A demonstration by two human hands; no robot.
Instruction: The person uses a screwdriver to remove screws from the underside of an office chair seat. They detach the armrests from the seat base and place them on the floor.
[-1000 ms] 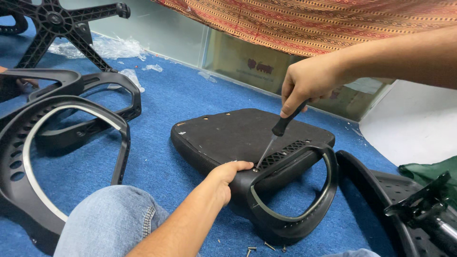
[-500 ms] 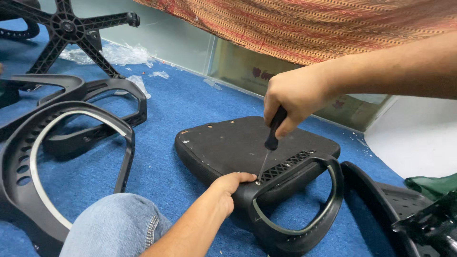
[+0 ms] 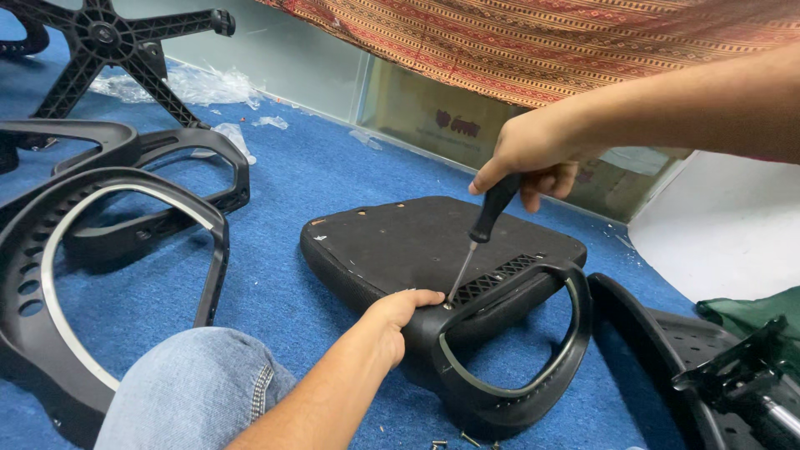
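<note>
R hand (image 3: 533, 158) wrapped tight around black handle of screwdriver (image 3: 487, 218), fingers closed on it, shaft angled down-left, tip sitting at a screw spot on the armrest (image 3: 508, 342) bracket, just beside L thumb. L hand (image 3: 393, 321) grips the near edge of the armrest where it meets the seat pan (image 3: 400, 242), fingers curled over the edge, thumb on top, so closed on the armrest. Seat pan lies underside-up on blue carpet (image 3: 308, 175), centre of view; black loop armrest w/ grey inner trim lies against its near-right edge, vented strip along the join. Person's knee in jeans (image 3: 187, 387) at bottom left. Left side: more black armrest loops/frames (image 3: 100, 242) stacked on carpet, well apart from the hands. Top left: black star chair base (image 3: 108, 37), clear plastic wrap (image 3: 196, 83) near it. Loose screws (image 3: 462, 439) on carpet at bottom edge, just below the armrest. Right: another black perforated chair part (image 3: 667, 350) w/ metal mechanism (image 3: 742, 367), green cloth (image 3: 750, 308) behind it. Patterned red-orange fabric (image 3: 542, 42) hangs across the top.
</note>
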